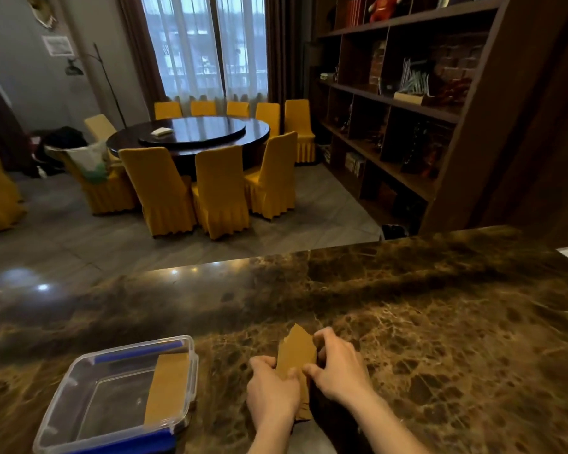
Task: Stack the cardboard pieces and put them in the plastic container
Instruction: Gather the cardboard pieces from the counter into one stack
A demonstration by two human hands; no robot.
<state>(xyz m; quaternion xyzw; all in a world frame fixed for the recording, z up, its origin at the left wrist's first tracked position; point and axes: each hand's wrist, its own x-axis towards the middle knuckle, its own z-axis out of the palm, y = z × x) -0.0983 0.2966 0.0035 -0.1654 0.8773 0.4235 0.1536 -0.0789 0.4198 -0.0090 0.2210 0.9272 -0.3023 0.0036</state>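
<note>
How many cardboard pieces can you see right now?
2: one in the plastic container along its right wall, one gripped by both hands. More may be stacked behind it.

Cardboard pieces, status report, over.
Left hand and right hand both gripping cardboard stack. One piece already in plastic container. Path clear.

hands (pixel 304 378) gripping cardboard pieces (pixel 297 353) | plastic container (pixel 79 430) left, one piece inside
</note>
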